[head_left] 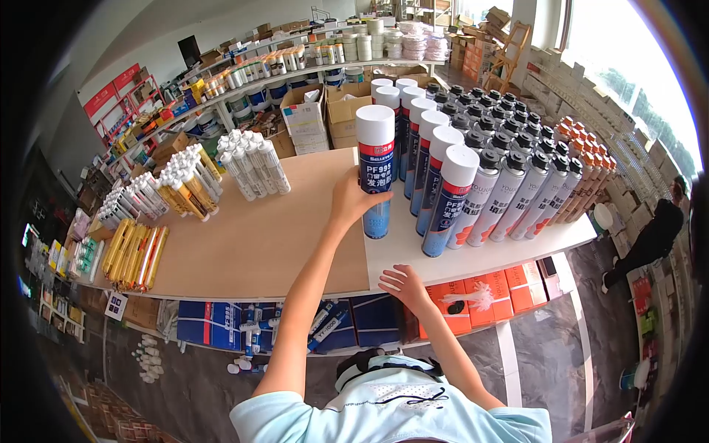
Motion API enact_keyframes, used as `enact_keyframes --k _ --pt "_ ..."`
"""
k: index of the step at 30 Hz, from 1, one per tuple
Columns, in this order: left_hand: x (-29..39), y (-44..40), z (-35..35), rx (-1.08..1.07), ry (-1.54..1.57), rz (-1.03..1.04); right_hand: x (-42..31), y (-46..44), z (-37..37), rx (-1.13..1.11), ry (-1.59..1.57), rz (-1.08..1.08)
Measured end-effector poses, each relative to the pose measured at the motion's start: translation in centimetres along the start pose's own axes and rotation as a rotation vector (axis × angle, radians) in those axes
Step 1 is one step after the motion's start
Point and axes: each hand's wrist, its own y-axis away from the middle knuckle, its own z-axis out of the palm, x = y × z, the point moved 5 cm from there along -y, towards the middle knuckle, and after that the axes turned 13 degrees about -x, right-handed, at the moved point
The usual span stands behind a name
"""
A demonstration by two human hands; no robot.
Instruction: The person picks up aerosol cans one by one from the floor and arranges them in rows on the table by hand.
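Observation:
My left hand (353,201) is wrapped around a tall blue spray foam can (377,166) with a white cap and a red band, marked PF995. The can stands upright beside a group of matching white-capped cans (447,203) on its right. Whether its base touches the tabletop, I cannot tell. My right hand (405,284) is at the front edge of the white tabletop (399,269), fingers spread, holding nothing. Silver cans with black caps (509,188) stand in tight rows right of the blue ones.
Brown-orange cans (591,166) fill the table's right end. On the brown board (258,244) stand white cartridges (255,164) and yellow sausage packs (134,255). Orange boxes (487,295) and blue boxes (210,321) sit beneath. Another person (650,236) is at the far right.

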Motion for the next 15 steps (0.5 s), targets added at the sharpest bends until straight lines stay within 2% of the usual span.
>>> enact_keyframes --k 4,7,12,15 --pt "-3.8 -4.0 2.0 -0.023 -0.121 0.004 0.7 0.1 -1.0 0.018 0.081 -0.025" --pt "-6.5 -6.2 3.2 -0.011 -0.140 -0.159 1.0 0.4 -0.6 0.005 0.136 0.009" --pt "-9.1 -8.6 4.6 0.058 -0.103 -0.063 0.2 0.2 -0.9 0.019 0.136 -0.029" --pt "-9.9 -9.5 5.1 0.012 -0.142 -0.162 -0.5 0.1 -1.2 0.001 0.129 -0.070"
